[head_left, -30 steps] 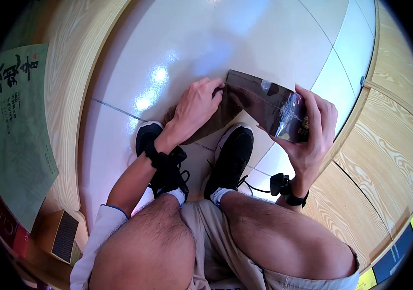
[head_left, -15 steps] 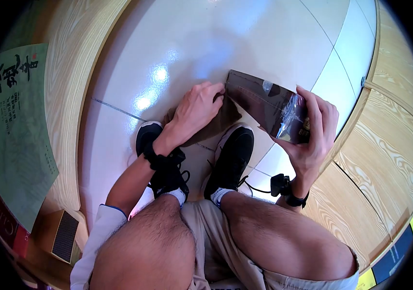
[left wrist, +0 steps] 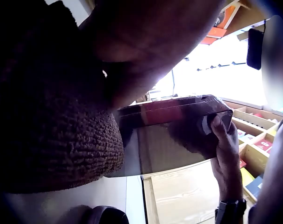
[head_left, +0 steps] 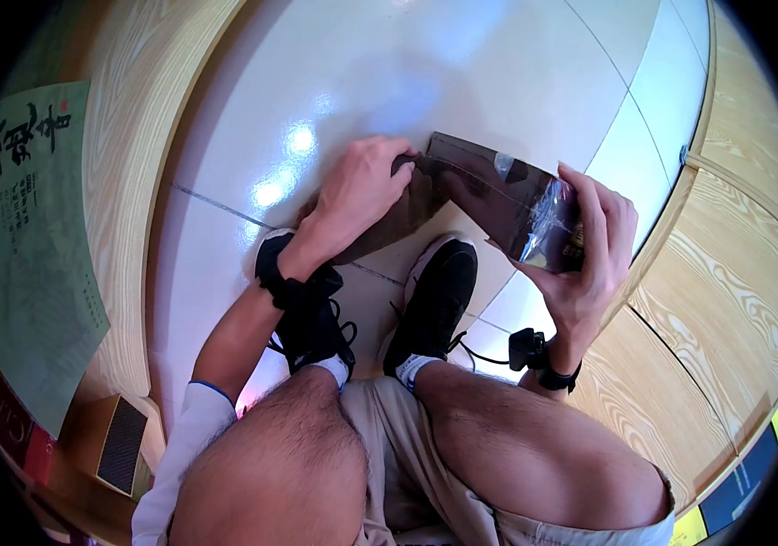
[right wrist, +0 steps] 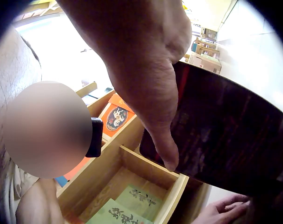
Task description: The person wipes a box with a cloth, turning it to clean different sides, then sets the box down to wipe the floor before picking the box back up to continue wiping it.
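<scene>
My right hand (head_left: 603, 232) grips the right end of a dark, glossy box (head_left: 498, 196), thumb below and fingers over the far side. Clear, crinkled wrap shines near that end. A brown towel (head_left: 398, 218) hangs from my left hand (head_left: 361, 191), its fingers curled on the cloth at the box's left end. In the left wrist view the towel's ribbed, fuzzy weave (left wrist: 76, 144) fills the left side and overlaps the box (left wrist: 179, 144). From the right wrist, the box's dark broad face (right wrist: 230, 126) shows with my thumb along its edge.
Below the hands are black shoes (head_left: 439, 291) on a glossy tiled floor (head_left: 334, 82). Wooden furniture (head_left: 170, 91) runs along the left, bearing a green sheet with dark writing (head_left: 38, 237). Wooden panels (head_left: 716, 300) flank the right side. Wooden compartments (right wrist: 153, 168) hold green packets.
My left hand has shifted slightly up and left with the towel, which now hangs a little differently by the box's left end. The right hand and box have barely moved.
</scene>
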### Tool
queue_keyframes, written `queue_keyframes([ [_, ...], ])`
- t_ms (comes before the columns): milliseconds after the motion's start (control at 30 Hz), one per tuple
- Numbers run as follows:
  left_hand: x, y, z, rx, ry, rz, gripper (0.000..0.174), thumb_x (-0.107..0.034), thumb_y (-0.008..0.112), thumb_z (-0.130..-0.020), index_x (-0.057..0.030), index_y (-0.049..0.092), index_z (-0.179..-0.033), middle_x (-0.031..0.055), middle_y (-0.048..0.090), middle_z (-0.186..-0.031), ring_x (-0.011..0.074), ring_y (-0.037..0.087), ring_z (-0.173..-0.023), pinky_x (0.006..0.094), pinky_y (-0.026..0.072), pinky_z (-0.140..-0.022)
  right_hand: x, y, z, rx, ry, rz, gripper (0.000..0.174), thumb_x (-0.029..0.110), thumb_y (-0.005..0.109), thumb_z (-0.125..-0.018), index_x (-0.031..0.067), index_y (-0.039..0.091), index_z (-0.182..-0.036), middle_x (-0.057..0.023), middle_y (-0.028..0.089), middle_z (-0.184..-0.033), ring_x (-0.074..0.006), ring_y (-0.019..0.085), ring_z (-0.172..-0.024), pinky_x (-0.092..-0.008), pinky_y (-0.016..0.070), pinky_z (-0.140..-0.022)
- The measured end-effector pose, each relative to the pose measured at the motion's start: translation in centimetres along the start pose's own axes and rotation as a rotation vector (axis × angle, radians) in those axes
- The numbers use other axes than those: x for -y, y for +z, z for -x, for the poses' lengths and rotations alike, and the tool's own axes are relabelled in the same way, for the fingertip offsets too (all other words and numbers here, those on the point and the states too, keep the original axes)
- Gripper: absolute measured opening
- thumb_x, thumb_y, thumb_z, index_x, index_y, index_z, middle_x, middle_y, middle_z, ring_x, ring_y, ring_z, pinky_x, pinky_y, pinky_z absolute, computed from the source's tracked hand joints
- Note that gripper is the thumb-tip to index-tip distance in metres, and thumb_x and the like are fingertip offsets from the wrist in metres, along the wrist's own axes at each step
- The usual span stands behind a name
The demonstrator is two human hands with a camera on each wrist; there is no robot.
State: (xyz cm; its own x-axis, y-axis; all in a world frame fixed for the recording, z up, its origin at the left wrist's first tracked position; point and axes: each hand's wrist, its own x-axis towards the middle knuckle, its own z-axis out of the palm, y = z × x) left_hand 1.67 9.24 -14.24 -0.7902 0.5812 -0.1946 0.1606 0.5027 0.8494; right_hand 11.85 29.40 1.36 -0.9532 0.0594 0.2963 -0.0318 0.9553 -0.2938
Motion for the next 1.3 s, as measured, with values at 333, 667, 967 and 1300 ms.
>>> queue_keyframes([
  [333,0.3,1.4,-0.1,0.040,0.024,-0.020,0.022,-0.012,0.070,-0.096,0.0014,0.075,-0.113,0.0250,0.074,-0.108,0.0437,0.071,-0.100,0.0477,0.0563,-0.092,-0.2,0.2,0.1,-0.011,-0.004,0.003,0.077,0.032,0.092,-0.057,0.0062,0.073,-0.127,-0.0095,0.071,-0.109,-0.0292,0.064,-0.095,-0.0443,0.0477,-0.085],
  [667,0.3,1.1,0.1,0.097,0.027,-0.021,0.023,-0.011,0.068,-0.097,0.0022,0.075,-0.114,0.0252,0.073,-0.107,0.0446,0.070,-0.100,0.0474,0.0560,-0.092,-0.2,0.1,0.2,-0.006,0.007,-0.002,0.078,0.032,0.093,-0.056,0.0065,0.073,-0.127,-0.0094,0.071,-0.109,-0.0290,0.064,-0.095,-0.0442,0.0475,-0.085],
  [967,0.0,0.9,0.7,0.134,0.020,-0.036,0.024,-0.011,0.068,-0.096,0.0034,0.074,-0.113,0.0255,0.073,-0.107,0.0453,0.070,-0.101,0.0479,0.0555,-0.093,-0.1,0.0,0.1,0.001,0.008,0.004,0.078,0.032,0.094,-0.056,0.0070,0.073,-0.127,-0.0090,0.071,-0.109,-0.0290,0.064,-0.095,-0.0442,0.0477,-0.085],
  [1300,-0.8,-1.6,2.0,0.319,0.063,0.071,0.025,-0.012,0.071,-0.094,0.0014,0.074,-0.115,0.0228,0.075,-0.113,0.0417,0.071,-0.105,0.0445,0.0558,-0.095,0.6,-0.3,-0.3,0.019,0.032,-0.010,0.084,0.038,0.097,-0.057,0.0072,0.071,-0.131,-0.0088,0.070,-0.111,-0.0290,0.063,-0.096,-0.0442,0.0468,-0.085],
])
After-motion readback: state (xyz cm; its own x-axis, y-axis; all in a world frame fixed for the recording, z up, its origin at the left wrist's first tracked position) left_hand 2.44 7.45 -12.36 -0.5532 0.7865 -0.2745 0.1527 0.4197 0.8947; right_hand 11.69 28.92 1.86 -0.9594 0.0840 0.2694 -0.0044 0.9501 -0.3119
